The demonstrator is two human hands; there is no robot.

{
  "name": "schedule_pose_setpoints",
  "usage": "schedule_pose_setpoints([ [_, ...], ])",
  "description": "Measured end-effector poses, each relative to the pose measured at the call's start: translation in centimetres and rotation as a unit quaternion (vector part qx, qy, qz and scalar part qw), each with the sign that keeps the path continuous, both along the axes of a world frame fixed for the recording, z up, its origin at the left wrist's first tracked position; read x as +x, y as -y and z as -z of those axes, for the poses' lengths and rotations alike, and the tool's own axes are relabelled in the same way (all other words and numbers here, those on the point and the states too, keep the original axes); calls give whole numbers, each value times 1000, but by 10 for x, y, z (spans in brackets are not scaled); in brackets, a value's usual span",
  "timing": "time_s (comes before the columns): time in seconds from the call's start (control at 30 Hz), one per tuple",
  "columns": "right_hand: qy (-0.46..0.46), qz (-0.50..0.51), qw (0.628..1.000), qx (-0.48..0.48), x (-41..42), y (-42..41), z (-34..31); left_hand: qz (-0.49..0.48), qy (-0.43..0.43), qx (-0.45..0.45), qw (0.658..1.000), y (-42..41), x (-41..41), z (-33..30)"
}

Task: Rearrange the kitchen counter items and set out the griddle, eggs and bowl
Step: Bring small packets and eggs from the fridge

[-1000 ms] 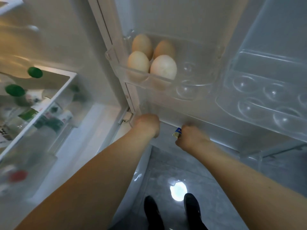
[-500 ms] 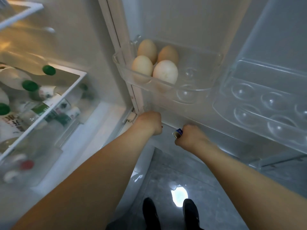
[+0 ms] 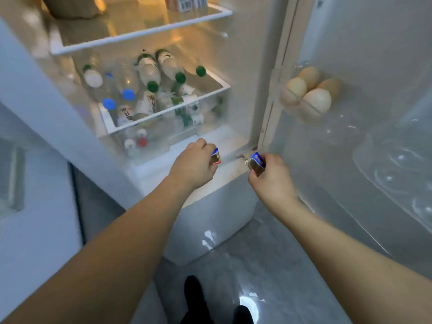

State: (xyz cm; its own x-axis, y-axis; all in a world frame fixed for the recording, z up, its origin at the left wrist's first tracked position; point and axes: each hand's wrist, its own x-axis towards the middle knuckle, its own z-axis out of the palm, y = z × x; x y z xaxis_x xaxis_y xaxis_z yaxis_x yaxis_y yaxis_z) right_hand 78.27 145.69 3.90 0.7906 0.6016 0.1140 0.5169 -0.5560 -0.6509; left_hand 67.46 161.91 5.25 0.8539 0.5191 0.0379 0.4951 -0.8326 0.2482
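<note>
Several eggs sit in a clear tray on the open fridge door at the right. My left hand grips a small blue-topped carton in front of the fridge's bottom ledge. My right hand grips a second small blue-topped carton near the door hinge, below and left of the eggs. Both hands hang apart from the eggs. No griddle or bowl is in view.
Inside the fridge a shelf holds several bottles with green, blue and white caps. An empty clear egg tray sits lower on the door. Grey floor and my dark shoes lie below.
Both hands have drawn back out of the lower door shelf, each holding a small carton. The view has swung left, showing the fridge interior.
</note>
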Motion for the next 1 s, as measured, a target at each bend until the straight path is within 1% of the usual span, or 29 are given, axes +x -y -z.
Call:
schedule_pose_setpoints([
  [0.1,26,-71,997,-20,-29,-19,-2,-54,7,7,999,-6,-52,9],
  [0.2,23,-142,989,-41,-64,-43,1,-101,23,22,994,-12,-108,15],
  [0.3,14,-224,973,-50,-107,-66,1,-132,31,43,990,-9,-171,21],
  [0.33,7,-241,969,-53,-115,-69,0,-124,26,53,990,-5,-183,22],
  [0.4,5,-290,956,-52,-142,-78,0,-116,6,84,990,2,-220,23],
  [0.43,12,-322,945,-47,-157,-82,1,-128,-5,96,987,7,-240,24],
  [0.5,30,-387,921,-39,-183,-86,1,-180,-14,106,978,20,-275,25],
  [0.6,27,-446,894,-26,-217,-87,1,-247,-25,107,963,48,-316,25],
  [0.73,29,-532,846,-31,-267,-79,10,-357,-20,98,929,100,-367,28],
  [0.8,26,-576,816,-42,-293,-67,16,-414,-18,96,905,133,-388,33],
  [0.87,32,-630,774,-49,-324,-45,23,-487,-25,83,869,179,-408,36],
  [0.9,33,-643,764,-45,-331,-40,23,-504,-31,71,860,190,-410,35],
  [1.0,37,-706,706,-32,-371,0,26,-576,-58,47,814,258,-432,36],
])
